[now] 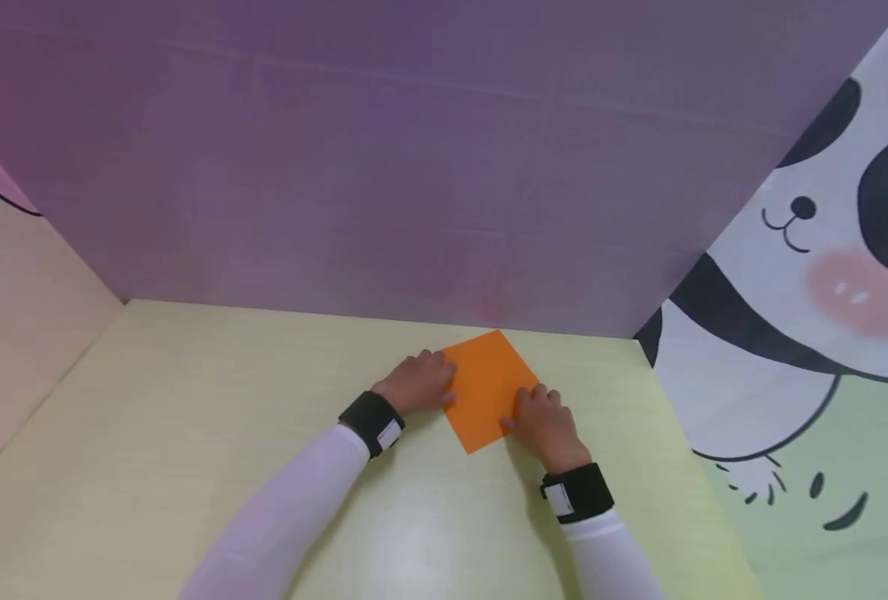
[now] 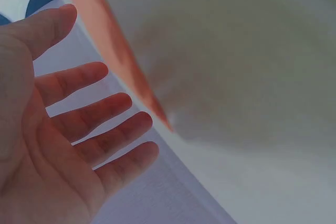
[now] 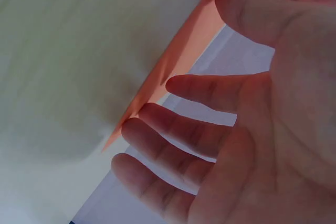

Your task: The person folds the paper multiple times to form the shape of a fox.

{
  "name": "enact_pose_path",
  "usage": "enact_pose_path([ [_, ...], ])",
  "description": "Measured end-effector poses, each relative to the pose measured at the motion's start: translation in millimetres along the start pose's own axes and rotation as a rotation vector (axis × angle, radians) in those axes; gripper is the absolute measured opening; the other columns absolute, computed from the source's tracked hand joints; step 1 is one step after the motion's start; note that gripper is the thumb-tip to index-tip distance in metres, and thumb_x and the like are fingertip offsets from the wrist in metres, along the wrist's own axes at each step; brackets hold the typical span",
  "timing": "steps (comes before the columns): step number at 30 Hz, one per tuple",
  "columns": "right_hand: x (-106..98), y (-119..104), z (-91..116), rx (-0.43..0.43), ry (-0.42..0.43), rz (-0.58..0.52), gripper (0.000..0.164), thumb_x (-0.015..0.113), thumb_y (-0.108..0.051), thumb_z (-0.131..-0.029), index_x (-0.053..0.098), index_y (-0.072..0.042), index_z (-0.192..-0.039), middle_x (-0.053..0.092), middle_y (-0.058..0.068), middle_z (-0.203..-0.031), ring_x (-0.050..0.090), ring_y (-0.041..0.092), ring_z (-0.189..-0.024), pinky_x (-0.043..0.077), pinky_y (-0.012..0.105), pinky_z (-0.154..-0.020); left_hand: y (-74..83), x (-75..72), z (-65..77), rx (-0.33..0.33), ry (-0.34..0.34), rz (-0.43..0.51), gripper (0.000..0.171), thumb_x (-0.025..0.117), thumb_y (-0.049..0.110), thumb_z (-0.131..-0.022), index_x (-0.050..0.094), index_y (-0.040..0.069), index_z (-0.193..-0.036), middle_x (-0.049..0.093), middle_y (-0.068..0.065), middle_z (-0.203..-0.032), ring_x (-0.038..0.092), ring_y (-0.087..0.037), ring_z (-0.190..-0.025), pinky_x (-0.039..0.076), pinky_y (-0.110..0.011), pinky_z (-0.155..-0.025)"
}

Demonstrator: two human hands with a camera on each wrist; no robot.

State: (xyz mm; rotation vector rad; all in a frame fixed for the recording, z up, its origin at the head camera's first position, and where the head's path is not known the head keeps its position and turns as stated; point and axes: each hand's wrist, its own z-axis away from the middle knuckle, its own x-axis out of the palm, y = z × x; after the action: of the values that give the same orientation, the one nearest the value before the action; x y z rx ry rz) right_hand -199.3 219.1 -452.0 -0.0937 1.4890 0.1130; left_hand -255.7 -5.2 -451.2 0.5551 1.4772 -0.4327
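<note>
A square sheet of orange paper (image 1: 486, 390) lies turned at an angle on the pale table (image 1: 189, 417), close to its far edge. My left hand (image 1: 417, 383) rests at the sheet's left edge, fingertips over the orange. At the lower right edge is my right hand (image 1: 547, 423), with its thumb and fingertips on the paper. Both wrist views show fingers spread and only lightly bent: the left hand (image 2: 79, 114) beside the paper (image 2: 109, 38), the right hand (image 3: 236, 108) with fingertips along the paper (image 3: 185, 51). Neither hand pinches the sheet.
A purple wall panel (image 1: 376, 167) rises right behind the table's far edge. To the right stands a wall with a printed panda (image 1: 751, 367), and a pale pink wall (image 1: 24, 317) is at the left. Each wrist wears a black band (image 1: 372, 422) over a white sleeve (image 1: 286, 508).
</note>
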Motion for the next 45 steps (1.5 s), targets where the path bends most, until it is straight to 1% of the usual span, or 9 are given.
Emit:
enact_pose_path([
  [2,1,-1,1,-0.009,0.008,0.011,0.053,0.062,-0.044,-0.089,0.055,0.003,-0.112,0.053,0.023,-0.102,0.050,0.036,-0.087,0.051,0.049,-0.069,0.9,1.9,2.9,0.006,-0.005,-0.028,0.038,0.062,0.043,-0.090,0.062,0.012,-0.111,0.060,-0.007,-0.104,0.054,-0.024,-0.088,0.051,-0.037,-0.075],
  [7,1,-5,4,-0.023,0.034,0.014,0.050,0.064,-0.043,-0.089,0.056,0.002,-0.108,0.053,0.022,-0.099,0.049,0.035,-0.085,0.051,0.048,-0.066,2.0,5.0,9.1,0.014,0.025,-0.089,0.048,0.061,0.051,-0.089,0.062,0.011,-0.115,0.061,-0.009,-0.107,0.054,-0.025,-0.091,0.052,-0.039,-0.076],
  [11,0,-10,6,-0.035,0.049,0.005,0.047,0.066,-0.041,-0.088,0.057,0.002,-0.104,0.053,0.021,-0.097,0.049,0.035,-0.083,0.051,0.047,-0.065,0.7,7.4,14.1,0.007,0.043,-0.120,0.052,0.061,0.054,-0.088,0.060,0.011,-0.118,0.060,-0.009,-0.108,0.054,-0.026,-0.090,0.052,-0.039,-0.074],
  [18,-2,-20,5,-0.046,0.010,-0.037,0.048,0.065,-0.040,-0.088,0.056,0.001,-0.111,0.052,0.021,-0.105,0.048,0.035,-0.091,0.051,0.048,-0.070,-3.0,5.8,28.6,-0.030,0.047,-0.092,0.052,0.064,0.054,-0.086,0.059,0.012,-0.117,0.060,-0.011,-0.112,0.055,-0.028,-0.092,0.052,-0.041,-0.076],
  [21,-3,-25,4,-0.057,0.009,-0.049,0.048,0.065,-0.040,-0.088,0.056,0.000,-0.112,0.052,0.021,-0.108,0.048,0.036,-0.092,0.051,0.048,-0.071,-5.3,4.3,35.8,-0.048,0.042,-0.082,0.053,0.065,0.054,-0.086,0.060,0.012,-0.117,0.059,-0.012,-0.115,0.054,-0.028,-0.094,0.051,-0.042,-0.078],
  [27,-1,-35,1,-0.100,0.022,-0.051,0.047,0.064,-0.040,-0.088,0.056,0.000,-0.113,0.052,0.020,-0.110,0.047,0.036,-0.094,0.051,0.049,-0.074,-11.0,2.3,50.8,-0.079,0.055,-0.075,0.053,0.067,0.054,-0.084,0.062,0.011,-0.115,0.058,-0.013,-0.111,0.054,-0.029,-0.091,0.051,-0.043,-0.075],
  [32,0,-43,-2,-0.132,0.037,-0.043,0.049,0.065,-0.040,-0.088,0.056,0.000,-0.115,0.053,0.019,-0.112,0.049,0.035,-0.096,0.051,0.050,-0.076,-17.6,4.0,61.4,-0.105,0.068,-0.079,0.054,0.067,0.055,-0.083,0.062,0.012,-0.115,0.058,-0.011,-0.109,0.054,-0.028,-0.091,0.051,-0.043,-0.074],
  [38,-2,-55,-4,-0.151,0.005,-0.066,0.050,0.066,-0.041,-0.088,0.055,-0.002,-0.118,0.052,0.017,-0.120,0.048,0.035,-0.102,0.050,0.050,-0.082,-24.1,6.4,75.2,-0.155,0.065,-0.055,0.053,0.070,0.054,-0.080,0.062,0.012,-0.111,0.057,-0.011,-0.104,0.052,-0.028,-0.087,0.050,-0.042,-0.070],
  [45,-2,-69,-5,-0.191,-0.005,-0.050,0.051,0.065,-0.042,-0.089,0.054,-0.003,-0.121,0.052,0.015,-0.123,0.048,0.034,-0.105,0.051,0.049,-0.084,-27.9,4.9,91.6,-0.215,0.074,-0.044,0.056,0.072,0.054,-0.078,0.062,0.010,-0.111,0.058,-0.015,-0.102,0.053,-0.031,-0.085,0.050,-0.044,-0.068],
])
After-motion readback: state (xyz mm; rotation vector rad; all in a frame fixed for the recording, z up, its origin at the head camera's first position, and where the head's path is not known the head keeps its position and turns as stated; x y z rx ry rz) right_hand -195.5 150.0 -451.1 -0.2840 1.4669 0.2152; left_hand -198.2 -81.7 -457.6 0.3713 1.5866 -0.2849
